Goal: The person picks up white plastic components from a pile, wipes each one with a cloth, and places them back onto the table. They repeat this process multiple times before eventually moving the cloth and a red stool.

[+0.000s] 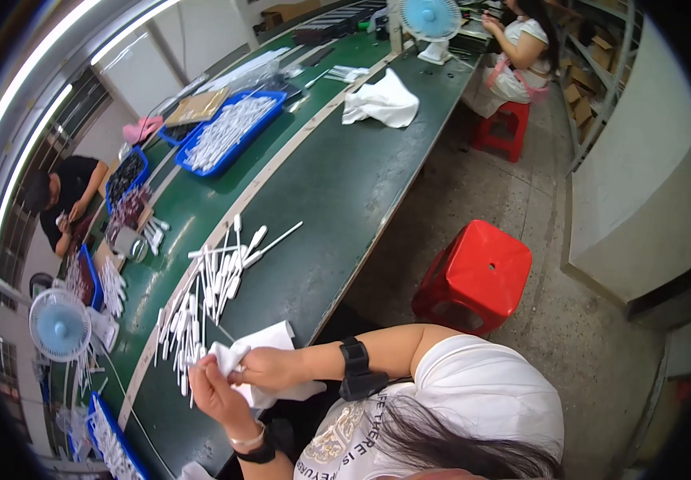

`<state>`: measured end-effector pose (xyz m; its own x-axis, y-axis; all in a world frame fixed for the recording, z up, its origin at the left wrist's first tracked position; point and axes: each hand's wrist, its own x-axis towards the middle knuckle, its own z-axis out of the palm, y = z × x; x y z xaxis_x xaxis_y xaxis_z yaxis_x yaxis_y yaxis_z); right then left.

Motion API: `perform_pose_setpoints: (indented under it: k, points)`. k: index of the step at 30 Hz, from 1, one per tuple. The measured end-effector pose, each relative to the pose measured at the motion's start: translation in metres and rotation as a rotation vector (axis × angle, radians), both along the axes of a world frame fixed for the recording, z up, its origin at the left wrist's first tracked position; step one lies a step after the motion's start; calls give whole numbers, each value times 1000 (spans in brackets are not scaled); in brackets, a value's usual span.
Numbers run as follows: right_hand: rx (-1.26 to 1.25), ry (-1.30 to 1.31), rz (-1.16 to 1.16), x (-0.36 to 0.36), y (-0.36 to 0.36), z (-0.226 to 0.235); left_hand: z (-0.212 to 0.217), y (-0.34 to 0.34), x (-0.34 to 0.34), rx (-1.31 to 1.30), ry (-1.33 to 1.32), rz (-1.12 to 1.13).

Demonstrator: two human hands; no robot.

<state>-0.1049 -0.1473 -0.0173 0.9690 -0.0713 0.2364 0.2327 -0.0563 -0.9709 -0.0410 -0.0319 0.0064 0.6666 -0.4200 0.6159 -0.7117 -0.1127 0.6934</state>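
Both my hands meet at the near edge of the green table. My right hand (269, 368) is closed on a white cloth (280, 334), part of which is bunched up between my hands while the rest spreads over the table edge. My left hand (219, 390) has its fingers pinched together against the bunched cloth; whatever lies inside the pinch is hidden. Just beyond my hands is a loose pile of white plastic sticks (221, 276), each with a thick handle and a thin stem. The pile reaches close to my left fingers.
Across a pale divider strip, blue trays (216, 170) hold more white sticks and dark parts. Another white cloth (383, 100) lies farther along the table (313, 188). Two fans (60, 324) stand on it. A red stool (485, 268) is at my right. Two people sit working farther off.
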Motion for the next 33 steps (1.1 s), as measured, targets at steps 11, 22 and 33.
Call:
perform_pose_setpoints:
  k: [11, 22, 33]
  points:
    - [-79, -122, -37, -17, -12, -24, 20, 4, 41, -746, 575, -371]
    - [-175, -277, -328, 13, 1, -10, -7, -5, 15, -434, 528, -247]
    - [437, 61, -130, 10, -1, -33, -14, -7, 14, -534, 606, -346]
